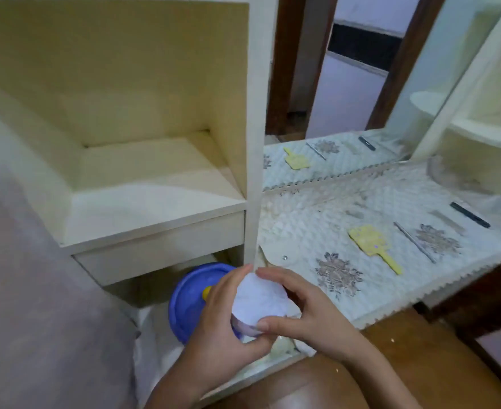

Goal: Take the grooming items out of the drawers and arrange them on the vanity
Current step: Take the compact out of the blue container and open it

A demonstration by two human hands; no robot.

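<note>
Gripping a white crumpled bundle (261, 299) with 2 hands just off the vanity's (317, 219) front-left corner, above a blue round lid (188, 296) down in the space under the closed drawer (160, 255). Left hand (216, 317) curled round the bundle's left side and underside. Right hand (305, 308) pinching it from the right, forefinger at its peak, thumb at its lower edge. Domed, peak toward the cabinet post, no clear long axis.

On the quilted top, near the middle: yellow paddle brush (368, 242), lying diagonally, handle toward the front-right edge, head toward the back-left. Just right of it, apart: thin metal stick (414, 242) on much the same diagonal. Nearer the back-right corner: black bar (469, 214), also slanted. Bare cloth between bundle and brush, and along the front edge.
</note>
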